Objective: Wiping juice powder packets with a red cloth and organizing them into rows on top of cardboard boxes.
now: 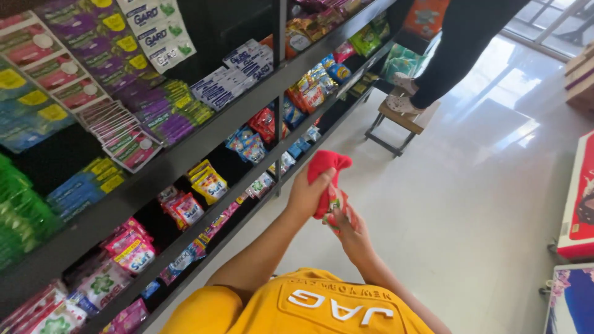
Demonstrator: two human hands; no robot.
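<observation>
Wiping under way, judging by hands: left hand (307, 196) clamped on crumpled red cloth (326, 176), right hand (350, 230) gripping small red-and-green sachet (335, 208) beside dark shelves (204, 139); packet not yet reshelved.

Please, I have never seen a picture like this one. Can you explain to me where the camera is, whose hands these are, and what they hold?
There is one picture, from a camera worn on a person's head, looking down, so the yellow shirt is their own. The left hand grips a red cloth. The right hand holds a small packet against the cloth. To the left are dark shop shelves filled with colourful sachets. Farther off, another person's legs stand on a small stool on the shiny floor.
</observation>
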